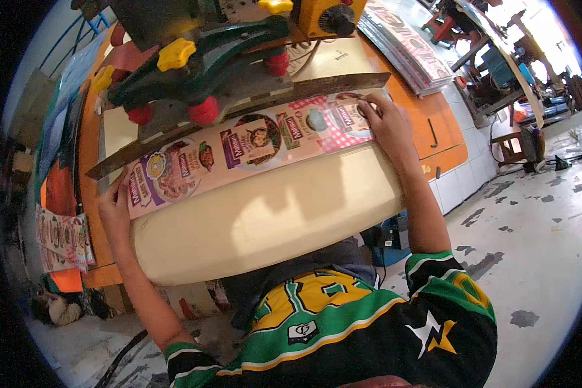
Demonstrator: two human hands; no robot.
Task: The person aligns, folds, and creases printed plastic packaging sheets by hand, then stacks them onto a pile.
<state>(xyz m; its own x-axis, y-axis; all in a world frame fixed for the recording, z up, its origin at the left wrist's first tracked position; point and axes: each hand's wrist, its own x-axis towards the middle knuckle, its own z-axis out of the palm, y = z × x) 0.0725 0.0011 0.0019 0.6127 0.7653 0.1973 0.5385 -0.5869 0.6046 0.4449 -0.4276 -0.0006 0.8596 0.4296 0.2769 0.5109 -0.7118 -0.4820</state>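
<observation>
Head view: we press a long strip of printed food labels (246,149) flat on the cream worktop (271,213), under the cutter blade (239,110). Left hand (113,210) at eight o'clock, right hand (385,123) at two o'clock; fingers apparently spread flat on the strip.

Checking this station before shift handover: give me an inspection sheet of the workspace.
Surface: cream rounded table edge on an orange bench.
Job's things: printed packaging strip lying under the long blade bar of a green machine.
Clutter: printed sheet stacks, more sheets at left.
Grippers: left hand and right hand press the strip's ends.
Cables: dark cable on the floor.
Surroundings: stained floor, other benches.
</observation>
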